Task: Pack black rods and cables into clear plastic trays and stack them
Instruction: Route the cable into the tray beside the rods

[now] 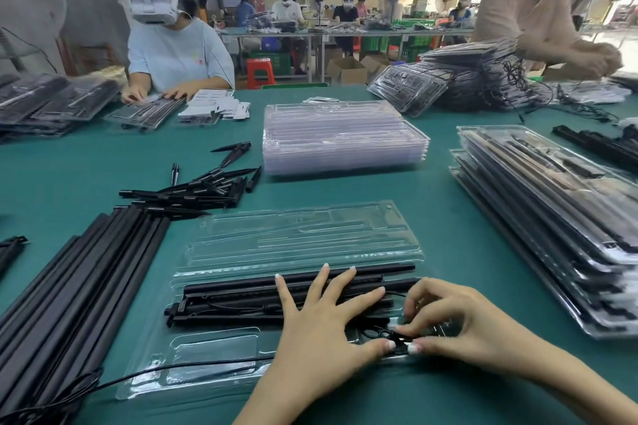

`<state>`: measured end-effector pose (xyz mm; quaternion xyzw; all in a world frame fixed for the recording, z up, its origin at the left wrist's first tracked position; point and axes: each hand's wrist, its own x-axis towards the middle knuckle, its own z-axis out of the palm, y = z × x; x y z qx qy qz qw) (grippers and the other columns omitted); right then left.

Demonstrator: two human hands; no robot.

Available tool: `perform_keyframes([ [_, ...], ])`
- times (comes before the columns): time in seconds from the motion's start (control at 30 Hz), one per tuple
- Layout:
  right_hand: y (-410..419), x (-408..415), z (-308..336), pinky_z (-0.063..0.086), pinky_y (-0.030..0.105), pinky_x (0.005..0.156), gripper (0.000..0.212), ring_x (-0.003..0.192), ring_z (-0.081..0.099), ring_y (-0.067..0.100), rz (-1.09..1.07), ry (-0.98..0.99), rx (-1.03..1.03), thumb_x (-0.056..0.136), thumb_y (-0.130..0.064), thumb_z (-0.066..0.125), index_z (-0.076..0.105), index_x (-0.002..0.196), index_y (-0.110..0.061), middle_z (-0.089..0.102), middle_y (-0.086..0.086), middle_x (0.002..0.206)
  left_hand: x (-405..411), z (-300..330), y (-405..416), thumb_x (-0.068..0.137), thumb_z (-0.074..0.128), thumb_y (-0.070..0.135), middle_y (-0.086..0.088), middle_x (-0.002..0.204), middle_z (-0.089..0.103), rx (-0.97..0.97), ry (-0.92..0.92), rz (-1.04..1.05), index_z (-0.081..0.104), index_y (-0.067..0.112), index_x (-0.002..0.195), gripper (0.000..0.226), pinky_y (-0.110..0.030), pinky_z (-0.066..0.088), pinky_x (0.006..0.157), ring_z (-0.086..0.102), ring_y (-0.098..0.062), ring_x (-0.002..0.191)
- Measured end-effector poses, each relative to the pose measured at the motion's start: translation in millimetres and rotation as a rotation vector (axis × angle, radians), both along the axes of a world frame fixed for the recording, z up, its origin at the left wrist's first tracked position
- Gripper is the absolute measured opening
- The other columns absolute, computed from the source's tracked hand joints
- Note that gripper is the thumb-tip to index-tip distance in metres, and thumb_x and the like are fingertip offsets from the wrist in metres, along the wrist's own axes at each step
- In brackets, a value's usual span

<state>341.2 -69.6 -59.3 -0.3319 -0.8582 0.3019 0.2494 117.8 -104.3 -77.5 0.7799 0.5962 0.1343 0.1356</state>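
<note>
An open clear plastic tray [214, 348] lies in front of me, its lid [300, 235] folded back. Several black rods [234, 297] sit in its long slots. My left hand [321, 324] lies flat with spread fingers pressing on the rods, its thumb touching a coiled black cable [379, 333] in the tray's right pocket. My right hand [445, 324] has curled fingers and pinches that cable down into the pocket. A loose black cable [172, 369] trails out of the tray to the left.
Long black rods [69, 304] lie in a pile at left, with short black spikes [207, 186] behind them. A stack of empty clear trays [341, 138] stands at centre back. Packed trays [559, 217] are stacked at right. Other people work across the green table [448, 224].
</note>
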Motion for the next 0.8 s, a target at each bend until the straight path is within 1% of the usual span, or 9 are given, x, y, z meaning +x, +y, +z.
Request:
perform_keyframes([
  [0.1, 10.4, -3.5, 1.2, 0.046, 0.017, 0.075, 0.009, 0.083, 0.063, 0.003, 0.003, -0.056, 0.028, 0.072, -0.041, 0.080, 0.075, 0.078, -0.036, 0.062, -0.016, 0.090, 3.7, 6.1, -4.8, 0.078, 0.056, 0.065, 0.034, 0.149, 0.011, 0.119, -0.124, -0.019, 0.035, 0.065, 0.129, 0.055, -0.051, -0.025, 0.110, -0.005, 0.008, 0.141],
  [0.17, 13.5, -6.9, -1.6, 0.048, 0.021, 0.072, 0.006, 0.078, 0.062, 0.002, -0.002, -0.074, 0.103, 0.073, -0.029, 0.081, 0.075, 0.076, -0.027, 0.063, -0.015, 0.086, 5.8, 6.5, -10.8, 0.081, 0.056, 0.053, 0.028, 0.132, 0.044, 0.262, -0.138, -0.126, 0.059, 0.050, 0.117, 0.036, -0.036, 0.010, 0.116, 0.033, 0.005, 0.129],
  [0.23, 11.7, -5.7, -5.5, 0.049, 0.025, 0.069, 0.009, 0.078, 0.061, 0.003, 0.020, -0.078, 0.149, 0.079, -0.032, 0.076, 0.074, 0.076, -0.024, 0.063, -0.011, 0.087, 9.0, 1.8, -18.4, 0.081, 0.048, 0.046, 0.021, 0.096, 0.063, 0.377, -0.033, -0.237, 0.072, 0.038, 0.102, 0.033, -0.025, 0.034, 0.089, 0.059, -0.003, 0.091],
  [0.33, 5.6, 3.9, -6.8, 0.049, 0.025, 0.079, 0.020, 0.092, 0.059, 0.004, 0.056, -0.075, 0.138, 0.090, -0.043, 0.062, 0.075, 0.095, -0.028, 0.060, -0.012, 0.101, 13.6, -6.8, -26.7, 0.079, 0.046, 0.045, 0.016, 0.081, 0.066, 0.456, 0.069, -0.265, 0.076, 0.030, 0.097, 0.038, -0.023, 0.039, 0.076, 0.063, -0.007, 0.071],
  [0.43, 5.9, 11.4, -8.8, 0.045, 0.021, 0.089, 0.021, 0.105, 0.054, 0.007, 0.085, -0.090, 0.185, 0.090, -0.041, 0.063, 0.073, 0.107, -0.033, 0.054, -0.007, 0.112, 13.7, -11.4, -29.9, 0.071, 0.058, 0.050, 0.015, 0.085, 0.069, 0.502, 0.108, -0.302, 0.077, 0.030, 0.096, 0.037, -0.022, 0.044, 0.074, 0.064, -0.005, 0.072],
  [0.53, 9.7, 8.0, -4.4, 0.044, 0.023, 0.092, 0.022, 0.110, 0.048, 0.004, 0.092, -0.111, 0.231, 0.087, -0.043, 0.063, 0.074, 0.104, -0.034, 0.053, -0.002, 0.116, 10.0, -10.1, -28.4, 0.054, 0.077, 0.049, 0.018, 0.087, 0.069, 0.499, 0.107, -0.314, 0.077, 0.030, 0.097, 0.048, -0.021, 0.044, 0.076, 0.064, -0.002, 0.074],
  [0.67, 10.2, 9.2, -0.1, 0.037, 0.017, 0.103, 0.024, 0.125, 0.043, 0.000, 0.082, -0.134, 0.244, 0.084, -0.047, 0.062, 0.072, 0.106, -0.041, 0.048, -0.002, 0.132, 7.4, -11.0, -28.1, 0.047, 0.080, 0.049, 0.020, 0.091, 0.070, 0.491, 0.098, -0.316, 0.076, 0.031, 0.098, 0.053, -0.024, 0.043, 0.082, 0.065, 0.001, 0.082],
  [0.73, 4.0, 10.8, -2.6, 0.039, 0.012, 0.099, 0.027, 0.122, 0.049, -0.002, 0.072, -0.209, 0.274, 0.087, -0.050, 0.054, 0.067, 0.112, -0.047, 0.051, -0.003, 0.133, 7.2, -13.3, -28.6, 0.051, 0.075, 0.047, 0.020, 0.094, 0.070, 0.483, 0.063, -0.312, 0.076, 0.034, 0.096, 0.048, -0.022, 0.045, 0.081, 0.066, 0.003, 0.086],
  [0.8, -3.2, 8.8, -5.4, 0.049, 0.014, 0.085, 0.034, 0.106, 0.063, 0.005, 0.020, -0.320, 0.421, 0.093, -0.052, 0.041, 0.068, 0.111, -0.045, 0.063, -0.002, 0.121, 7.6, -15.4, -28.3, 0.064, 0.060, 0.044, 0.020, 0.094, 0.070, 0.489, 0.029, -0.306, 0.076, 0.035, 0.090, 0.032, -0.022, 0.044, 0.080, 0.066, 0.003, 0.086],
])
